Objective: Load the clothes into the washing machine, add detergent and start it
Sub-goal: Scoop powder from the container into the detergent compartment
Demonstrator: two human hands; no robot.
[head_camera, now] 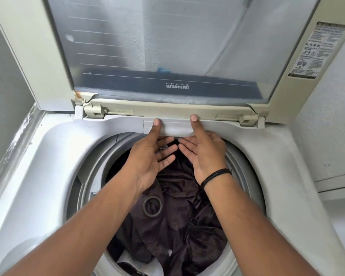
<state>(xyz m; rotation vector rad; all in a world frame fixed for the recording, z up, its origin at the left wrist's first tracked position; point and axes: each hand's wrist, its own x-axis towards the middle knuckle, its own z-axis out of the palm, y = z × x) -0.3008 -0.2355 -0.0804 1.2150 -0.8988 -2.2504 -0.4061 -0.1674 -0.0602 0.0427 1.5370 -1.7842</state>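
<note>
Your left hand point(150, 156) and right hand point(204, 154) are both open, thumbs resting on top of the drawer point(171, 129) at the tub's back rim, fingers spread loose below it, gripping nothing. The clothes point(177, 206) lie in the drum directly beneath your palms. Pull unevenly and the drawer may jam, or detergent may miss it and land on the dark fabric.

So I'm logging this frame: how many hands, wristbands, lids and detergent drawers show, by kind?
Hands: 2, left and right
Wristbands: 1
Lids: 1
Drawers: 1
Total: 5
</note>
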